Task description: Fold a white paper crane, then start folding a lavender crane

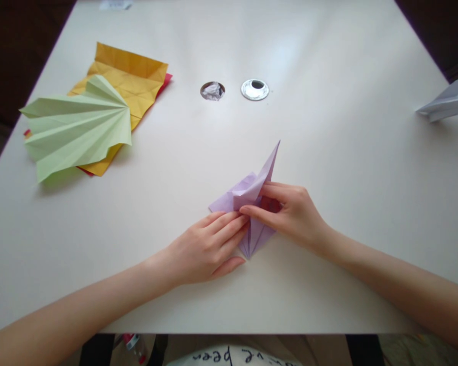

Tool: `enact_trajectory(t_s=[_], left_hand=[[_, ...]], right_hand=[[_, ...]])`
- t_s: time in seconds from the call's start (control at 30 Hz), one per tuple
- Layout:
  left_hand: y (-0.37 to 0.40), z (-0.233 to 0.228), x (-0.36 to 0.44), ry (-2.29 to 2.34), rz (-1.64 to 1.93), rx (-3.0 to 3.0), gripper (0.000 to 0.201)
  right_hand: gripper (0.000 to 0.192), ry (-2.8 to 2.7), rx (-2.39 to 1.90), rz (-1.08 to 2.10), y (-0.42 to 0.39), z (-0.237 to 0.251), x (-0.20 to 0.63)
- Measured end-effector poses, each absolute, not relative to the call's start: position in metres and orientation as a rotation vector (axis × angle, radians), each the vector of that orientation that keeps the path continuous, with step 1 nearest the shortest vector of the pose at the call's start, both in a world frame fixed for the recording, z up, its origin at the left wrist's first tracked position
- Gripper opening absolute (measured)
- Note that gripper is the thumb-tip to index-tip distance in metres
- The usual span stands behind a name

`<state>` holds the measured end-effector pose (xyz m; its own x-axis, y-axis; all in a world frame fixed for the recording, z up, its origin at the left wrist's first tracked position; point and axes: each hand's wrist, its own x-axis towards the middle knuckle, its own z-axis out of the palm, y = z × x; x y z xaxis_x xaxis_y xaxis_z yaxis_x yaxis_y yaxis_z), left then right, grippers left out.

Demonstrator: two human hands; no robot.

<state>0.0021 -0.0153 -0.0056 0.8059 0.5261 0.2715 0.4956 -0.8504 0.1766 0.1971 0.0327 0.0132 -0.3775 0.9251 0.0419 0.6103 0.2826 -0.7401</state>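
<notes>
While left hand [204, 249] presses lilac folded paper [252, 195] flat, right hand [290, 211] pinches its flap, shirt lettering [229, 356] partly legible "been"

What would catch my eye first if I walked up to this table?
Most likely the lilac paper near the middle of the white table, one pointed flap sticking up, with the left hand pressing it flat and the right hand pinching a fold. Next, the pale green pleated fan at the far left, lying on yellow paper with red beneath.
</notes>
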Motion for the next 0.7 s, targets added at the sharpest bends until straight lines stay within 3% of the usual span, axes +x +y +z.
enact_trajectory(t_s=[0.17,0.43,0.7], left_hand=[[-0.015,-0.006,0.005,0.810,0.488,2.899,0.047],[-0.018,-0.008,0.003,0.841,0.544,2.901,0.047],[-0.018,-0.008,0.003,0.841,0.536,2.900,0.048]], right_hand=[[0.030,-2.035,-1.386,0.853,0.030,0.018,0.191],[0.025,-2.135,-1.165,0.500,0.021,0.016,0.186],[0.030,-2.026,-1.314,0.792,0.027,0.019,0.186]])
